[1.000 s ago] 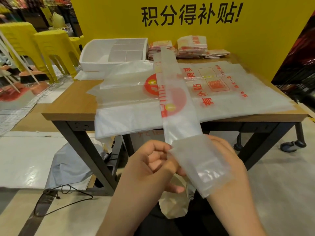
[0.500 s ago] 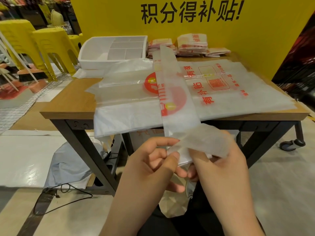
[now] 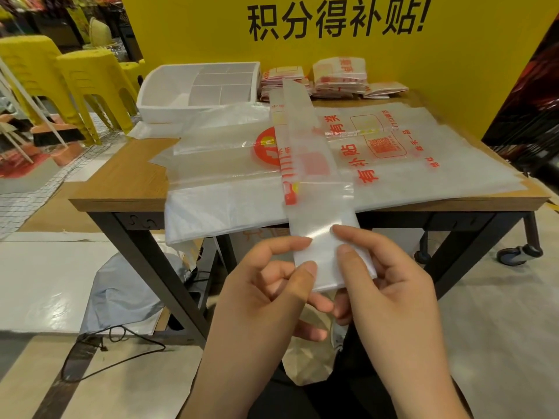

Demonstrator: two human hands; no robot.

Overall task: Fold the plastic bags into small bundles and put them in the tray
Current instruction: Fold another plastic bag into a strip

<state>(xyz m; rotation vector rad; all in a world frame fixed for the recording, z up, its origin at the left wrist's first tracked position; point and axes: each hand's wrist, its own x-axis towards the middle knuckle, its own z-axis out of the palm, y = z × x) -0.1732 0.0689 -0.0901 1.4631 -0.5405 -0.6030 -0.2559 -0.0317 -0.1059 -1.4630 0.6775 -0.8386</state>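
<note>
At the table's (image 3: 121,182) 6 o'clock, your left hand (image 3: 266,297) and right hand (image 3: 393,291) pinch the bag strip (image 3: 311,167) mid-fold; flip it toward 12 next.

Quick count
One table (image 3: 130,176), one tray (image 3: 160,86), one strip-folded bag (image 3: 305,164), a left hand (image 3: 266,297) plus a right hand (image 3: 390,291); flat bags (image 3: 438,164) too stacked to count.

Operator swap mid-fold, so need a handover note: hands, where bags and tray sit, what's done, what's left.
Left hand and right hand both pinch the near end of the bag strip, off the table's front edge.
The strip lies across the flat bags on the table; tray back left, folded bundles right of it.
Done: bag narrowed to a strip, near end looks folded over.
Left: fold it up into a bundle, tray it, then the flat bags.
</note>
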